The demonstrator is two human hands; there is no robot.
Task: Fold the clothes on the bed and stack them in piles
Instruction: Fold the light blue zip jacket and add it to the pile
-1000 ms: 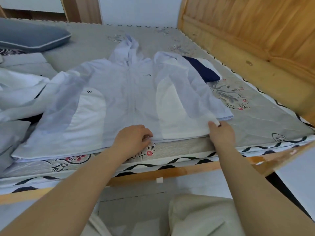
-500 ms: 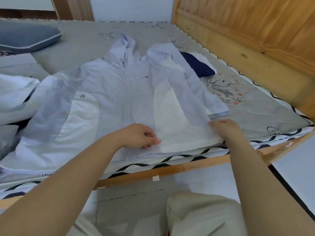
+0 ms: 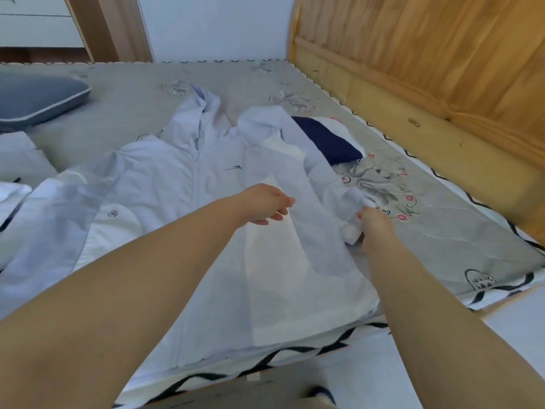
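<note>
A pale hooded jacket lies spread at the bed's near edge. The right hand clenches its sleeve cuff; the left hand hovers released above.

The jacket was pale lilac with white panels, the mattress grey with black zigzag edging, the pillow slate blue, the headboard honey-coloured wood.

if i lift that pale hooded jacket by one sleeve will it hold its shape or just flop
Probably flops: the jacket is thin and wrinkled, and its cuff bunches in the right hand. It looks light, and might slide on the mattress.
</note>
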